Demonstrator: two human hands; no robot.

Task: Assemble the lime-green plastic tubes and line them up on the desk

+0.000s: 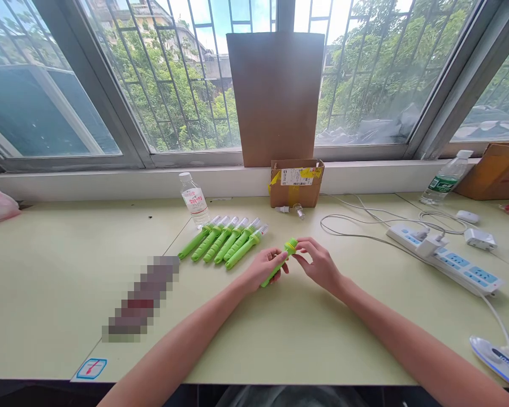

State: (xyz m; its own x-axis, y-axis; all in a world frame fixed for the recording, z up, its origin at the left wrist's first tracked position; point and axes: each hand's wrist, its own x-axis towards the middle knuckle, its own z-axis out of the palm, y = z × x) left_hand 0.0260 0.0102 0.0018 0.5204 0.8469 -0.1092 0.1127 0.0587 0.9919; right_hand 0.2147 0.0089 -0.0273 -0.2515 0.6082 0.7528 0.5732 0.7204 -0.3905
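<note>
My left hand (pixel 268 268) is closed around a green plastic handle (pixel 290 245) with a ribbed, screw-like top, held tilted just above the table. The fingers of my right hand (pixel 318 261) are bent in a pinch at the handle's top end, against its collar. No clear cover shows on this handle. Left of my hands lie several similar green handles (pixel 214 242) in a slanting row, each with a clear tube on its far end. A small clear cover (pixel 299 211) and a whitish clear piece (pixel 282 209) lie beyond my hands.
A small cardboard box (pixel 296 195) stands against the sill. A water bottle (pixel 195 203) is behind the row, another bottle (pixel 445 180) at far right. On the right lie a power strip (pixel 458 263), cables and a white oval device (pixel 498 362). A blurred dark patch (pixel 146 297) lies left.
</note>
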